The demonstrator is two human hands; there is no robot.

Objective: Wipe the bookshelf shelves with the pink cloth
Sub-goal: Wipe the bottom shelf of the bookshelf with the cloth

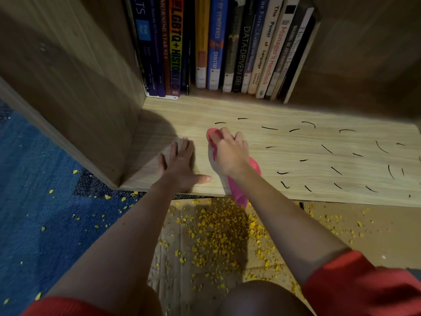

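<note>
Head view: right hand (230,153) clutches pink cloth (239,190), left hand (180,165) flat, fingers straight, on shelf (296,140). Black marks (270,128) lie rightward, nearer the right hand.

**Room to the right, walled at back and left**

The shelf (296,142) is open board from its middle out to the right edge, with only flat black marks (269,128) on it. Upright books (227,46) close off most of the back edge. The side panel (79,87) walls the left edge. The pink cloth (237,185) hangs over the front edge, left of middle.
</note>
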